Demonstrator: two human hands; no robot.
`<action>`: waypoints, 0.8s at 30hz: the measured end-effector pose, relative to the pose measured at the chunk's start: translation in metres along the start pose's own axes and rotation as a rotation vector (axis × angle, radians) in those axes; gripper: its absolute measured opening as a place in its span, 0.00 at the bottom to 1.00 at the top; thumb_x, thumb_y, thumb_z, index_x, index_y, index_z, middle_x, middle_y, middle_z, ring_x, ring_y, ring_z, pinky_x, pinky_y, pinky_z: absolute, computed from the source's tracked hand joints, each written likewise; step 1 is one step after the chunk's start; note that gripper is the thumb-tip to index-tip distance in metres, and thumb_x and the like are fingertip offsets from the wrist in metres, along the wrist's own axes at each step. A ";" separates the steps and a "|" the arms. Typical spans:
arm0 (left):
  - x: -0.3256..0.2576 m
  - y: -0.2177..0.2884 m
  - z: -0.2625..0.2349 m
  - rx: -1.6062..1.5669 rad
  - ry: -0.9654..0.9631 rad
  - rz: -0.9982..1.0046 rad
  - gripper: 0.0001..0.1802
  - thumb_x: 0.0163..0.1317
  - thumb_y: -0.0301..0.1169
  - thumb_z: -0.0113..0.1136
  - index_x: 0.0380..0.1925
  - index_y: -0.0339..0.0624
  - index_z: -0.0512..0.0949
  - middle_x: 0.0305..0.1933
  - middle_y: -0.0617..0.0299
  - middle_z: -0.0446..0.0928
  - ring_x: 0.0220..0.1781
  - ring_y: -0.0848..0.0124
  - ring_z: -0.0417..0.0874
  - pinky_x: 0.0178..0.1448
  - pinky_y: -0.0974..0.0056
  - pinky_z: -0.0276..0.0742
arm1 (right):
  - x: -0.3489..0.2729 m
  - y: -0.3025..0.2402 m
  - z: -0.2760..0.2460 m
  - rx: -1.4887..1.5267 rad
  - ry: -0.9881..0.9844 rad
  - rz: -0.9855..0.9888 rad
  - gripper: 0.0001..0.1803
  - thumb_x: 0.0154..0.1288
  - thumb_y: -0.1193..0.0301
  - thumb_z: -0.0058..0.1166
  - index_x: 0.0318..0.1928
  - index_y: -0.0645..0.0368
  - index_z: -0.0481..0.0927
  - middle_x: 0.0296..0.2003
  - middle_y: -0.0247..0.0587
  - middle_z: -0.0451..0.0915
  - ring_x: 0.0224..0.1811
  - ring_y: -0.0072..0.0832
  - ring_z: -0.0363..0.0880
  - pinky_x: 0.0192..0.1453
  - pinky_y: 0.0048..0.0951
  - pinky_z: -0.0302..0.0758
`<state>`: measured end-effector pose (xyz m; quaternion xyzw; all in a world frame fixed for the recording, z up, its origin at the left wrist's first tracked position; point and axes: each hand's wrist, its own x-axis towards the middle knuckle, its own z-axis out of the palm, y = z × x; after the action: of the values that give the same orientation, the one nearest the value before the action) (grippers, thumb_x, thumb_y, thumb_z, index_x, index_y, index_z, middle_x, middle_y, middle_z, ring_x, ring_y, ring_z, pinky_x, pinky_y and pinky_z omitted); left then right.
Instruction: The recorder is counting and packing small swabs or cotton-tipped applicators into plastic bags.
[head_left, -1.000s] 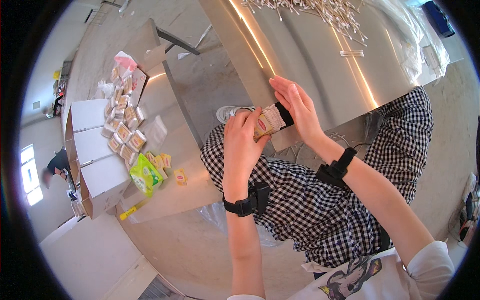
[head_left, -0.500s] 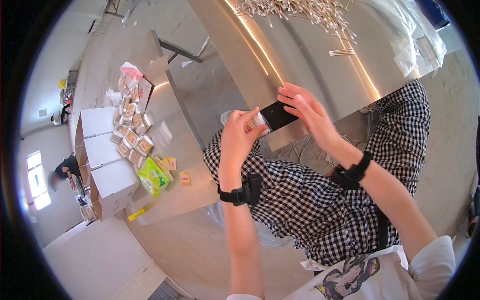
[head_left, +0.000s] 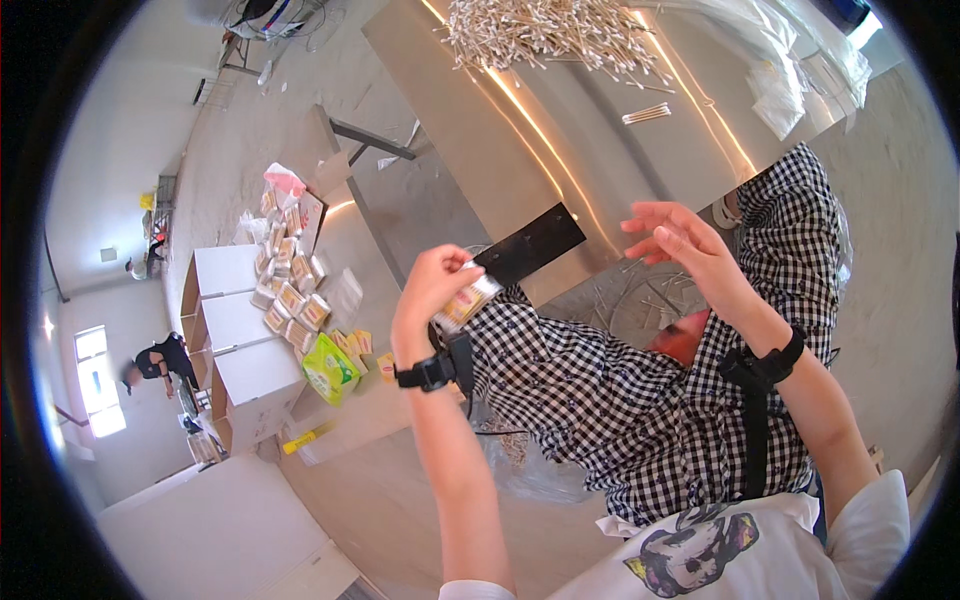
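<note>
While the left hand (head_left: pixel 432 287) holds the pack (head_left: pixel 465 306), the right hand (head_left: pixel 692 252) hovers apart.

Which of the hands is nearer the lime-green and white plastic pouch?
Left. The left hand, holding a yellow-labelled packet of cotton swabs, is above and right of the pouch in the picture; the right hand, open and empty, is much farther right.

Scene illum is bright, w/ the window (head_left: pixel 98 380) at far L overexposed to near-white & streaks of warm glare along the metal table (head_left: pixel 590 120). Fisheye distortion bends straight edges twd the rim, w/ vignetting to black at the corners. Ctr is adequately sharp, but the pack (head_left: pixel 463 306) in the L hand (head_left: pixel 428 287) shows slight blur & bkgd detail is soft
</note>
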<state>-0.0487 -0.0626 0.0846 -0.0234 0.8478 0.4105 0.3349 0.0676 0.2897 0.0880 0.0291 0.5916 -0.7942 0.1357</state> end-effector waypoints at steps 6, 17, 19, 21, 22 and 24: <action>-0.072 0.047 0.013 -0.059 0.461 0.127 0.09 0.62 0.25 0.67 0.40 0.35 0.79 0.36 0.63 0.81 0.37 0.78 0.81 0.36 0.73 0.78 | -0.004 0.000 0.019 0.016 -0.068 0.009 0.22 0.78 0.66 0.45 0.67 0.58 0.67 0.58 0.40 0.76 0.50 0.25 0.80 0.56 0.28 0.74; -0.042 0.118 0.166 -0.180 0.756 0.579 0.06 0.61 0.26 0.70 0.36 0.39 0.82 0.36 0.69 0.80 0.38 0.82 0.77 0.43 0.76 0.72 | 0.025 -0.030 0.014 0.158 -0.103 -0.053 0.17 0.80 0.66 0.41 0.57 0.65 0.75 0.45 0.40 0.82 0.44 0.27 0.85 0.48 0.30 0.84; -0.028 0.120 0.176 -0.259 0.710 0.583 0.06 0.62 0.26 0.69 0.37 0.38 0.83 0.33 0.70 0.79 0.34 0.84 0.76 0.37 0.78 0.69 | 0.029 -0.028 -0.001 0.028 -0.069 -0.094 0.17 0.80 0.66 0.42 0.56 0.64 0.76 0.45 0.39 0.83 0.43 0.25 0.85 0.49 0.28 0.84; -0.016 0.122 0.180 -0.597 0.471 0.525 0.08 0.64 0.27 0.68 0.41 0.37 0.84 0.32 0.68 0.81 0.29 0.84 0.76 0.33 0.78 0.69 | 0.040 -0.018 -0.014 0.000 -0.056 -0.095 0.17 0.79 0.66 0.45 0.58 0.63 0.76 0.45 0.38 0.83 0.44 0.22 0.84 0.49 0.24 0.82; -0.010 0.119 0.183 -0.649 0.420 0.486 0.09 0.65 0.27 0.66 0.43 0.37 0.84 0.33 0.66 0.83 0.27 0.82 0.78 0.32 0.78 0.71 | 0.044 -0.013 -0.020 -0.066 -0.050 -0.130 0.17 0.78 0.66 0.46 0.59 0.62 0.76 0.45 0.37 0.83 0.44 0.20 0.83 0.49 0.23 0.81; 0.002 0.113 0.189 -0.676 0.390 0.451 0.09 0.65 0.29 0.66 0.43 0.37 0.84 0.33 0.66 0.83 0.27 0.82 0.79 0.30 0.77 0.71 | 0.049 -0.002 -0.029 -0.133 -0.039 -0.166 0.18 0.78 0.66 0.48 0.61 0.62 0.76 0.44 0.36 0.83 0.45 0.18 0.81 0.49 0.22 0.79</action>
<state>0.0181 0.1472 0.0777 -0.0232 0.6972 0.7151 0.0448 0.0163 0.3085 0.0711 -0.0444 0.6408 -0.7619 0.0828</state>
